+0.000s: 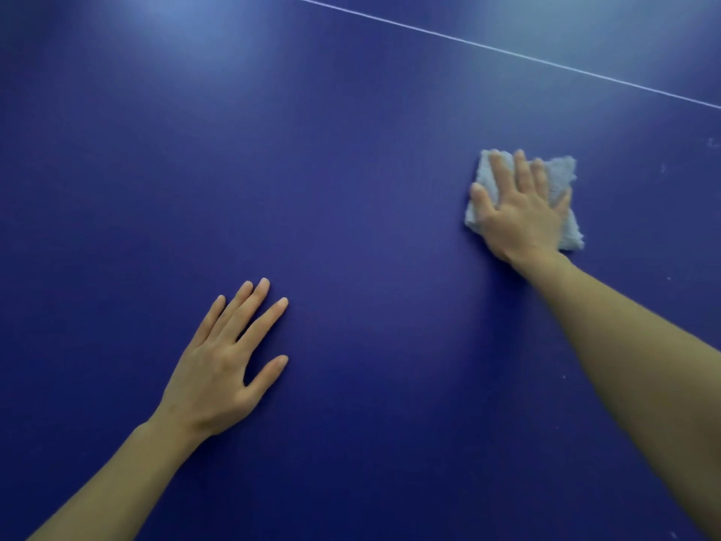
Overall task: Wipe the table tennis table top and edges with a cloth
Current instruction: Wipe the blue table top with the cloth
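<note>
Folded pale fluffy cloth (pixel 562 177) lying flat on blue bench (pixel 351 189), right of centre, well short of the white line (pixel 507 50). Looks soft, light, limp; likely to bunch or slide if dragged by one corner, so best driven by a flat palm over its middle. Right hand (pixel 521 216) pressing down on it, fingers (pixel 503 169) straight and spread, not clenched, arm extended. Left hand (pixel 218 369) flat on bare bench, fingers released, holding nothing, probably bracing. Faint specks near the right margin.

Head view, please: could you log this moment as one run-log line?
right hand: flat on cloth | left hand: flat on table top | white line: beyond cloth
</note>
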